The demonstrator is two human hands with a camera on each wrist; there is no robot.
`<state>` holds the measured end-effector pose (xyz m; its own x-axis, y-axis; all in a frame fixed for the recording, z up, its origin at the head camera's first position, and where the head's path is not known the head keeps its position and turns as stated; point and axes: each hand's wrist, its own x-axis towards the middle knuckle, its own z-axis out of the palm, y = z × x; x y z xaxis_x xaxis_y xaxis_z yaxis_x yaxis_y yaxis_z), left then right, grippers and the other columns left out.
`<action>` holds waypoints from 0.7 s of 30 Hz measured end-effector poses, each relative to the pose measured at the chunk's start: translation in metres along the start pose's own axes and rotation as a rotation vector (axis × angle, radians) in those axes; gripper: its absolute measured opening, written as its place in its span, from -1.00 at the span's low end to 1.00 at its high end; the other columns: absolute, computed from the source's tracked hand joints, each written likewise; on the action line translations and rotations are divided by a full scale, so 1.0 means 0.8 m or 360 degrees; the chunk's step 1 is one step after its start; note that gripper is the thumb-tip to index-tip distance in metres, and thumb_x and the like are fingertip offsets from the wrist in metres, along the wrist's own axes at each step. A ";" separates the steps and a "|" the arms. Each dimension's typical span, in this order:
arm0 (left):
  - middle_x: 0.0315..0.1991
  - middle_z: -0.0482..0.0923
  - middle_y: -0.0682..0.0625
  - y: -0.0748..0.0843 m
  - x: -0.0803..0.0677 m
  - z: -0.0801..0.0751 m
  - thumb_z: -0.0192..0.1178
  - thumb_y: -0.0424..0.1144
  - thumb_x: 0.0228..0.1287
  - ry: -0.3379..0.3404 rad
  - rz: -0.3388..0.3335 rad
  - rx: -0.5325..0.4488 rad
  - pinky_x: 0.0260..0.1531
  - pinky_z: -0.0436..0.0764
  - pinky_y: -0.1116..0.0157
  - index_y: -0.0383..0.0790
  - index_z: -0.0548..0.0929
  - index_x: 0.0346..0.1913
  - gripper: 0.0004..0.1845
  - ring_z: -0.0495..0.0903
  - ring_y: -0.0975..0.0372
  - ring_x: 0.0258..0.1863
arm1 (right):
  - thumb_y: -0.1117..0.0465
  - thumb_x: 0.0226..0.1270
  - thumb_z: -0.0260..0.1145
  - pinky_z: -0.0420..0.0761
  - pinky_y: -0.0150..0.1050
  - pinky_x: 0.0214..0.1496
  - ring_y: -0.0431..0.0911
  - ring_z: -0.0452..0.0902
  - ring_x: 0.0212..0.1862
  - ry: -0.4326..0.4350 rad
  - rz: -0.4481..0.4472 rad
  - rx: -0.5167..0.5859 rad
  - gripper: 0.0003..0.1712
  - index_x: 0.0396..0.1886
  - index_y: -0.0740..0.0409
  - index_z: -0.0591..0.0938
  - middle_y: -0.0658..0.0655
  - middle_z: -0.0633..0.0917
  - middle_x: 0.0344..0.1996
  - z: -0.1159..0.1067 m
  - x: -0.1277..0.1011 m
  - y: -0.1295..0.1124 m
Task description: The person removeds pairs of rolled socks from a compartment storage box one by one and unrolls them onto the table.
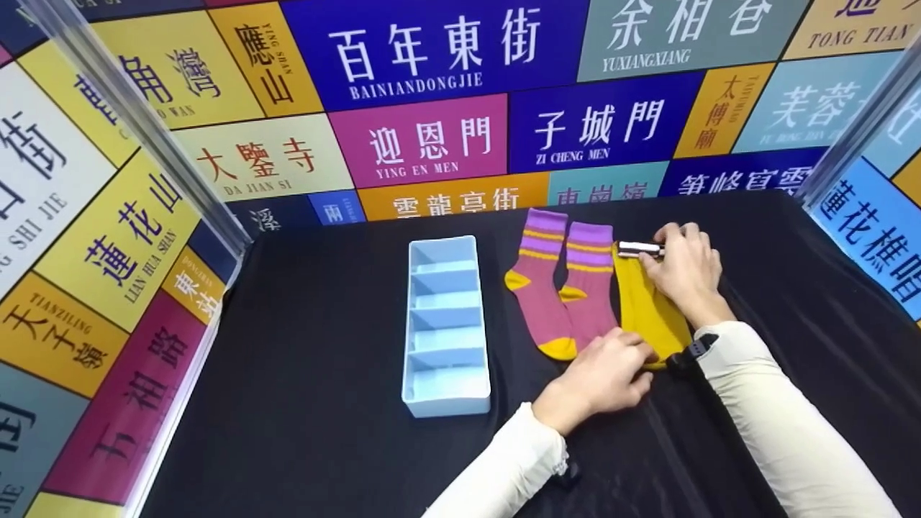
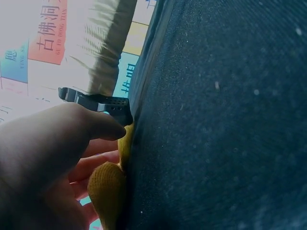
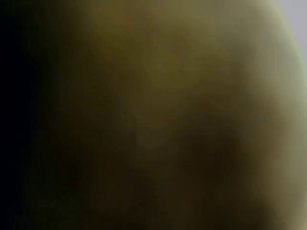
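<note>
Left hand (image 1: 601, 374) pinches toe of flat mustard-yellow knit sock (image 1: 642, 306); right hand (image 1: 683, 270) presses curled fingers on its cuff, beside purple striped pair (image 1: 565, 284).

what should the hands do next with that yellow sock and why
Probably fold or roll the yellow sock: the left hand holds its toe end, the right hand its cuff, it lies flat, and the blue divided tray stands empty.
</note>
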<state>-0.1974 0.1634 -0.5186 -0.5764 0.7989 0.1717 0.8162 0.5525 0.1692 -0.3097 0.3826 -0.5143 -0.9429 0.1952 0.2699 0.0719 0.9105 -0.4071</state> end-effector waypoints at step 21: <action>0.12 0.72 0.22 -0.003 -0.001 0.001 0.23 -0.02 0.56 0.0006 0.0004 -0.0065 0.21 0.60 0.44 0.09 0.78 0.20 -0.71 0.61 0.31 0.15 | 0.09 0.63 0.22 0.24 0.46 0.39 0.51 0.25 0.42 -0.0305 -0.0062 0.0088 -0.40 0.53 0.26 0.51 0.52 0.40 0.54 0.001 -0.004 0.027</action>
<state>-0.1988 0.1620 -0.5196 -0.5746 0.7994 0.1756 0.8153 0.5402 0.2084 -0.3053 0.4011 -0.5250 -0.9897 0.0826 0.1173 0.0214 0.8936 -0.4484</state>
